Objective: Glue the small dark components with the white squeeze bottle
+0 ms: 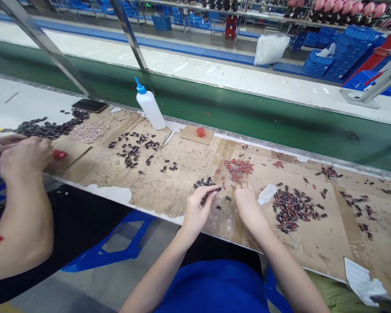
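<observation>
My left hand [198,208] pinches a small black part [219,189] between thumb and fingertips. Just behind and under its fingers lies a small heap of black parts [202,182]. My right hand [247,203] is closed, with its fingertips turned away beside a pile of thin red-and-black pieces [238,168]; whatever they hold is hidden. A small translucent squeeze bottle [267,194] lies against the right side of that hand. Farther right is a large pile of black parts with red pieces in them [291,208].
Cardboard [169,187] covers the bench. A white bottle with a blue nozzle [150,106] stands at the back, near a red cap [200,132] on a cardboard square. At left, a co-worker's hands [26,156] work beside black parts [52,128] and a phone [90,105]. A green conveyor belt [215,104] runs behind.
</observation>
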A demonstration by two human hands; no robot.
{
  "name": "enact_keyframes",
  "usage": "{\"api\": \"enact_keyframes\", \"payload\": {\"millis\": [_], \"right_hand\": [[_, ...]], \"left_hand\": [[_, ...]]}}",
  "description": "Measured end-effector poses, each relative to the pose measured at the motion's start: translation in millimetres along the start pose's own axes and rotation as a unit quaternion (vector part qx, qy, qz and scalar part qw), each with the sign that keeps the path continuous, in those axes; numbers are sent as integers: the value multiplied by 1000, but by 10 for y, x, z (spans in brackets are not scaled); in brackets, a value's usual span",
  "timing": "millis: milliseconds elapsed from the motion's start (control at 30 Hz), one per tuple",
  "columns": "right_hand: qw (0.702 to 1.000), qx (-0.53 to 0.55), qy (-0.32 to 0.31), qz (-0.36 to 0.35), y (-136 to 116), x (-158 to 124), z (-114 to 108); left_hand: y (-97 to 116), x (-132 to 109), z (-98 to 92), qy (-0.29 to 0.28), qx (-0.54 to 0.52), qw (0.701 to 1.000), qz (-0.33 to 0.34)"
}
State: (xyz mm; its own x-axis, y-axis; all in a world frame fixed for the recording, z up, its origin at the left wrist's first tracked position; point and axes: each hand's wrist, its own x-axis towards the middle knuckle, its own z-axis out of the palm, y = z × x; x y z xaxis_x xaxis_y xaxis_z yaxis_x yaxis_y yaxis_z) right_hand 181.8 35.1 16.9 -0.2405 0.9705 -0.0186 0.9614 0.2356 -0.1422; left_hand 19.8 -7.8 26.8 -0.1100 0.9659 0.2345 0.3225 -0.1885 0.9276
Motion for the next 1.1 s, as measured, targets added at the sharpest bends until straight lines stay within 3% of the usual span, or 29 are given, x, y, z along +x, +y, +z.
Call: {"api": "enact_keyframes", "payload": {"millis": [133, 200, 333, 433, 533, 633, 900, 1100], "right_hand": [[997, 68, -4, -22, 64, -57, -98], [985, 166, 42, -23, 67, -114, -177], [904, 389, 178, 17, -82, -265, -241], [844, 496, 192, 69, -234, -335, -194], [815, 537, 195, 103, -315, -348, -142], [808, 544, 199, 110, -336, -340, -120], [836, 488, 237, 87, -397, -368, -93], [806, 545, 202, 111, -424, -404, -59]], "left_hand": [[41, -5, -10, 12, -5, 1000, 9], [44, -8, 7, 8, -14, 1000, -4], [54, -20, 75, -6, -47, 998, -48], [84, -28, 112, -10, -66, 996, -64], [115, -36, 122, -8, -58, 996, -61], [123, -45, 122, 2, -49, 998, -46], [109, -63, 138, 4, -62, 997, -35], [107, -77, 144, 0, -93, 995, -44]]}}
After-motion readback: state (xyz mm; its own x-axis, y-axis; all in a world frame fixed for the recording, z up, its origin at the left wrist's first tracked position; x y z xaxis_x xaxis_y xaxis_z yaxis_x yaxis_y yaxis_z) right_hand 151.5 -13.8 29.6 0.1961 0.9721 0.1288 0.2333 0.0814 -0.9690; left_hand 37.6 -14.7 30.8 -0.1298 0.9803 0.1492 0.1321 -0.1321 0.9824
